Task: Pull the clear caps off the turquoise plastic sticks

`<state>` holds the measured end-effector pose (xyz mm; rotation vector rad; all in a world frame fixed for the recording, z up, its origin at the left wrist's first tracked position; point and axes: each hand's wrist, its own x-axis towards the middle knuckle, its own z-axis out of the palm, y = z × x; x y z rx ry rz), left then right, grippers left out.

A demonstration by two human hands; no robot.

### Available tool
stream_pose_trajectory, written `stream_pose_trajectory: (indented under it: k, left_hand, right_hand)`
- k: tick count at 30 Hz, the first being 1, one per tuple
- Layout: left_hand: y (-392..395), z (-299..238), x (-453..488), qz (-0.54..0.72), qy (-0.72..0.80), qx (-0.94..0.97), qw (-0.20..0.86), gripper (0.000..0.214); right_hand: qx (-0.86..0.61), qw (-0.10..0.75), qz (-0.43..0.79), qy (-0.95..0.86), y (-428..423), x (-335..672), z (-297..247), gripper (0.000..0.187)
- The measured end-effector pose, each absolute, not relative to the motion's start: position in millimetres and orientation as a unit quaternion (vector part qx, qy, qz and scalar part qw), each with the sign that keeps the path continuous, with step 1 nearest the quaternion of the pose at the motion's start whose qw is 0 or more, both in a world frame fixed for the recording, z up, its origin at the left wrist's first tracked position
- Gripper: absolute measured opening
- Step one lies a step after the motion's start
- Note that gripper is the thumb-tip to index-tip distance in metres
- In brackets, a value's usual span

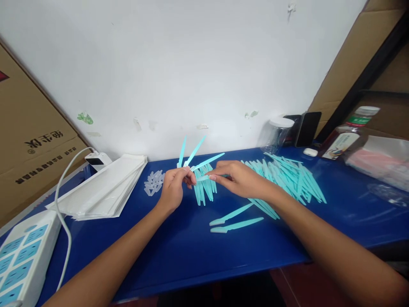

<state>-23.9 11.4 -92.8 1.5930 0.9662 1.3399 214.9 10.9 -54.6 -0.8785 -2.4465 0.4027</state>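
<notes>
My left hand [174, 187] is closed on three teal plastic razor sticks [194, 153] that fan upward from its fingers. My right hand [238, 177] pinches another teal stick with a clear cap [202, 178] at its end, held tip to tip against the left hand. Below the hands lies a small bunch of teal sticks [203, 192]. A large heap of teal sticks [287, 177] spreads to the right. Two capped sticks [234, 219] lie apart near the front. A little pile of clear caps [154, 182] sits left of my left hand.
The blue table [191, 247] stands against a white wall. A stack of white bags [105, 189], a charger and a power strip [22, 253] are at the left. A clear jar [276, 134], a phone, a bottle [343, 138] and cardboard boxes are at the right.
</notes>
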Motion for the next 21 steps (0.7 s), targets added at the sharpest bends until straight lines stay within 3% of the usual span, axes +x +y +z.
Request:
stream_pose_trajectory:
  k: [14,19,21]
  left_hand:
    - [5.6,-89.2,-21.9,0.495,0.368,0.686,0.385,0.047]
    - [10.4,-90.5,-27.3,0.524,0.408,0.689,0.290,0.047]
    - [12.4,-91.4,-29.9,0.533,0.417,0.694,0.245,0.047]
  right_hand:
    - [-0.308,0.325,0.169,-0.878,9.7,206.5,-61.0,0.020]
    - [-0.313,0.439,0.032,-0.842,5.8,207.4,-56.5,0.017]
    - [-0.317,0.420,0.078,-0.847,3.2,212.4,-49.8,0.014]
